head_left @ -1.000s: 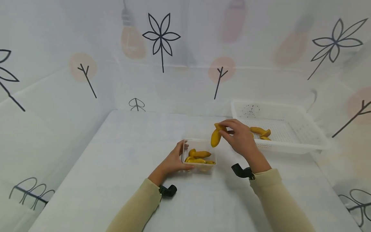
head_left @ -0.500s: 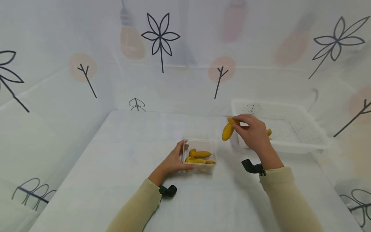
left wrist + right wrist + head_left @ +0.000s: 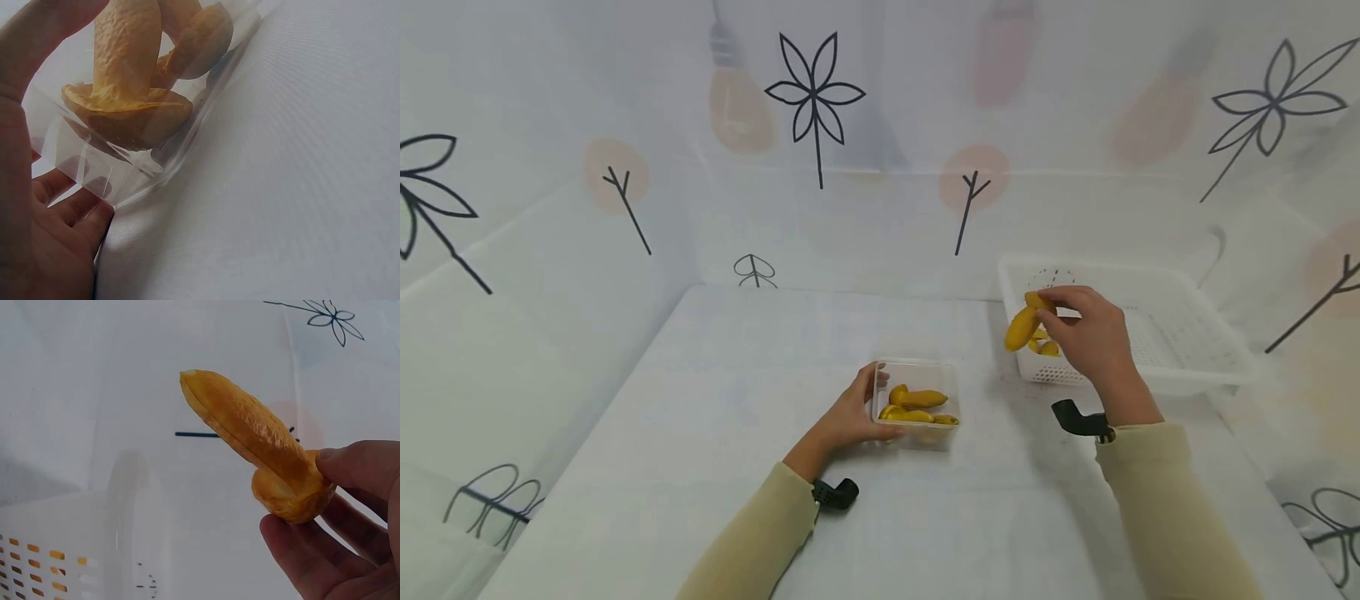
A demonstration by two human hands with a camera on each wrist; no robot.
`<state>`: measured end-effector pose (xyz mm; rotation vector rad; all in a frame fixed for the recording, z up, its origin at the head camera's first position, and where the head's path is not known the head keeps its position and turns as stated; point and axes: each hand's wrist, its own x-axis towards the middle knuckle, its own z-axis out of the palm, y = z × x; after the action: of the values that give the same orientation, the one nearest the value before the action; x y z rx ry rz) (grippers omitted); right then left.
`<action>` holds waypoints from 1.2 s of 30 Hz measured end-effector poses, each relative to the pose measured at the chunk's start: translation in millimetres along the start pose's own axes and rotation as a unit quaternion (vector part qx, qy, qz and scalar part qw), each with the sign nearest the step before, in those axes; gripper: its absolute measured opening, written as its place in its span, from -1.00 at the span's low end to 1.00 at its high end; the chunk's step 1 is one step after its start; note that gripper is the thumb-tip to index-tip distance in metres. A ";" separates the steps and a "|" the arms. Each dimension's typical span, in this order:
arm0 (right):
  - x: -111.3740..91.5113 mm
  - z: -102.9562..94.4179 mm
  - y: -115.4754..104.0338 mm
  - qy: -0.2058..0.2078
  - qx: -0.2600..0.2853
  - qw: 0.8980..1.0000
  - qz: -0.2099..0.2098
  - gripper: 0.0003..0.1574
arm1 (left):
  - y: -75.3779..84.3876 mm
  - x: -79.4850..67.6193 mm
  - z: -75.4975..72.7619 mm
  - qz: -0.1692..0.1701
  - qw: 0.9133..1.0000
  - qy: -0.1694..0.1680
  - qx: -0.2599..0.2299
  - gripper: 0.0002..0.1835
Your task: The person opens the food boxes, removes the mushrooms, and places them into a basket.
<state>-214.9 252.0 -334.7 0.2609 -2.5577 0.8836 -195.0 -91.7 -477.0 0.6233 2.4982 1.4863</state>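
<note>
My right hand (image 3: 1093, 333) pinches a yellow mushroom (image 3: 1022, 327) by its cap end, above the left side of the white basket. Close up in the right wrist view, this mushroom (image 3: 247, 422) has its stem pointing up and away from the fingers. Around the left side of a clear plastic box (image 3: 917, 439) on the table, my left hand (image 3: 850, 412) keeps its grip, thumb in front and fingers behind. Several yellow mushrooms (image 3: 922, 398) lie inside that box. Through its clear wall, the left wrist view shows a mushroom (image 3: 128, 56) with its cap downward.
A white perforated basket (image 3: 1187, 381) stands at the back right, near the wall. More yellow mushrooms (image 3: 1049, 347) lie at its left end, partly hidden by my right hand. Patterned white cloth (image 3: 880, 225) hangs behind the white table.
My right hand has moved right, away from the box to over the basket's left end, still pinching the mushroom. The left hand and the box have stayed in place.
</note>
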 end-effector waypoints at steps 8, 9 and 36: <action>0.4 -8.5 16.6 0.008 -0.025 0.999 0.033 -0.58 | -2.3 0.5 0.5 0.003 1.000 0.000 -0.002 0.22; 0.3 -9.1 18.8 0.008 -0.028 0.999 0.037 -0.57 | -2.2 0.5 0.5 0.002 1.000 0.001 -0.003 0.22; -2.4 -32.3 71.1 -0.014 -0.093 0.985 0.146 -0.45 | -1.3 1.5 -0.5 -0.008 1.000 -0.002 -0.002 0.22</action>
<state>-224.0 327.8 -351.6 -0.1630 -2.7256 0.7363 -196.9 -92.0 -477.8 0.6031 2.4912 1.4822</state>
